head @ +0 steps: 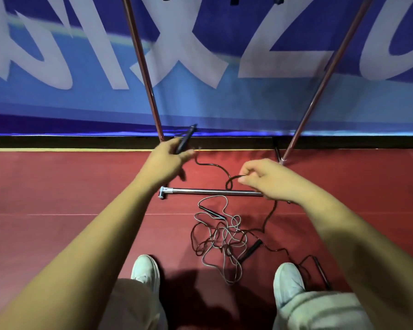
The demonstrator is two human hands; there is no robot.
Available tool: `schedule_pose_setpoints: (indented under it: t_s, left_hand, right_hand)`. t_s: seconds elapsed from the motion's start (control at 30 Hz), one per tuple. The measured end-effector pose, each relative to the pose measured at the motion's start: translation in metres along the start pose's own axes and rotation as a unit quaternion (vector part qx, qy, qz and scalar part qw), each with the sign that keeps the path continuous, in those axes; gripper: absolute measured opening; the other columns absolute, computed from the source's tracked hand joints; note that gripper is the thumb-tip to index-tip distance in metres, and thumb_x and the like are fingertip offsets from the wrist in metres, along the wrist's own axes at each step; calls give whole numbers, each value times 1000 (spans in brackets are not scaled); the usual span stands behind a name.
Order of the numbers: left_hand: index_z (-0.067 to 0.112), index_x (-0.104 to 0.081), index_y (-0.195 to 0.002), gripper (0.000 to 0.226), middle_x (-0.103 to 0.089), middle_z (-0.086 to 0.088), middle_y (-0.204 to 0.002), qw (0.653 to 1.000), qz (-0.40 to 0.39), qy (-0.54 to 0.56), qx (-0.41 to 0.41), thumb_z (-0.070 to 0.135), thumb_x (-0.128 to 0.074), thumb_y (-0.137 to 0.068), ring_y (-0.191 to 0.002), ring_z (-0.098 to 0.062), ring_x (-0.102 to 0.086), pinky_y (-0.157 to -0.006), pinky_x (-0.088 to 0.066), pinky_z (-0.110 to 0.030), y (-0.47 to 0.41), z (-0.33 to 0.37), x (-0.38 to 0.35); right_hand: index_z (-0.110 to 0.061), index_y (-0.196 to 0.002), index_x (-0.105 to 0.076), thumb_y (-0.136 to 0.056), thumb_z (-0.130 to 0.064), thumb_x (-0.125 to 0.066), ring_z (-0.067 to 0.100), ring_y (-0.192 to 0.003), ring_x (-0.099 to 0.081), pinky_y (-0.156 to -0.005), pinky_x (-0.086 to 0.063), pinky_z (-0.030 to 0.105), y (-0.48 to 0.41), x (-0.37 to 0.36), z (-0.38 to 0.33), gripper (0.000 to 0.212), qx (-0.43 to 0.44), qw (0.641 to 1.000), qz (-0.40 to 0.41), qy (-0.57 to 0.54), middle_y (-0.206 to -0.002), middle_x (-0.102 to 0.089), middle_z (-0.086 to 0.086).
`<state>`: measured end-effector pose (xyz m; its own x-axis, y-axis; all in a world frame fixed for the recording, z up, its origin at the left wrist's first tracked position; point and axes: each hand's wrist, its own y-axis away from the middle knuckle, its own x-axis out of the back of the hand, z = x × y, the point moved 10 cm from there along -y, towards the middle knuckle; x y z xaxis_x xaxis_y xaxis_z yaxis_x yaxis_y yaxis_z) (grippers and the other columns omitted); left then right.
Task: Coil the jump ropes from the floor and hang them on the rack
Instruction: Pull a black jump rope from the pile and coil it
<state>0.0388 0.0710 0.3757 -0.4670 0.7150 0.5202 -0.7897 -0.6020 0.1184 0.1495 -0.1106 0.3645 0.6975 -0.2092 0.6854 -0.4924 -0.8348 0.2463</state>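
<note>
My left hand (167, 160) grips a black jump-rope handle (186, 139), held up near the rack's left pole (143, 67). From that handle a dark cord (212, 166) curves right to my right hand (270, 178), which pinches a loop of it above the rack's chrome base bar (212, 192). The cord then runs down to a tangled heap of dark and grey ropes (222, 236) on the red floor between my feet. Two more black handles (252, 250) (321, 272) lie by the heap.
The rack's right pole (329, 75) slants up from its foot. Behind the rack hangs a blue banner (224, 108) with large white letters. My white shoes (146, 270) (287, 282) flank the heap. Dark items hang at the top edge, cut off.
</note>
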Motion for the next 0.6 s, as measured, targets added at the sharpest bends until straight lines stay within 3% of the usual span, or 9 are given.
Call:
schedule_pose_setpoints:
  t_s: [0.1, 0.2, 0.27, 0.33, 0.4, 0.47, 0.53, 0.6]
  left_hand:
    - [9, -60, -107, 17, -74, -1, -100, 977, -177, 117, -6, 24, -58, -99, -47, -20, -60, -43, -29, -23, 21, 24, -54]
    - [4, -57, -96, 16, -62, 1, -59, 959, -259, 112, -6, 20, -58, -98, -37, -17, -46, -40, -27, -21, 33, 27, -78]
    - [6, -54, -86, 14, -42, 5, -46, 963, -222, 157, -3, 13, -59, -97, -32, -13, -34, -37, -22, -20, 27, 30, -70]
    - [8, -50, -79, 17, -32, 2, -48, 954, -161, 254, -8, 8, -56, -96, -31, -11, -26, -35, -18, -18, 17, 34, -51]
    - [11, -47, -76, 22, -26, 0, -54, 929, -109, 355, -6, 6, -53, -96, -32, -9, -21, -33, -17, -17, 6, 33, -29]
    - [13, -47, -73, 25, -25, 0, -57, 918, -66, 391, -3, 7, -52, -97, -34, -8, -20, -33, -16, -19, -2, 27, -10]
    - [13, -49, -73, 25, -29, 1, -56, 924, -36, 381, 9, 6, -54, -96, -36, -9, -22, -36, -14, -21, -6, 17, 0]
    - [11, -53, -79, 18, -40, 2, -54, 935, 6, 350, 50, 6, -56, -96, -34, -9, -30, -35, -20, -19, -8, 1, 4]
  right_hand:
    - [-18, -81, -62, -94, -16, -63, -1, -42, -42, -47, -31, 14, 2, 1, -33, 13, 63, 996, 37, -50, -43, -48, -19]
    - [-12, -82, -67, -91, -14, -67, -1, -45, -44, -50, -32, 12, 3, 17, -40, 9, 81, 987, 92, -105, -51, -54, -14]
    - [-13, -78, -64, -91, -17, -67, 7, -47, -44, -50, -37, 22, 3, 17, -29, 14, 62, 992, 73, -80, -55, -55, -3]
    - [-11, -79, -60, -94, -15, -62, 14, -54, -55, -58, -47, 28, 0, 7, -11, 16, 30, 997, 10, -70, -61, -62, 3]
    - [-2, -85, -58, -98, -11, -55, 18, -64, -63, -64, -50, 24, 3, -2, 12, 16, -14, 996, -65, -56, -71, -68, 7]
    - [7, -91, -58, -100, -10, -52, 18, -70, -64, -60, -47, 13, 10, -5, 36, 20, -61, 991, -117, -31, -77, -69, 7]
    - [5, -91, -60, -100, -10, -52, 17, -76, -66, -65, -48, 12, 12, 0, 50, 19, -79, 990, -112, -42, -80, -70, 5]
    - [-4, -86, -62, -99, -9, -54, 16, -71, -64, -69, -50, 22, 6, 16, 51, 16, -61, 997, -46, -30, -76, -68, 4]
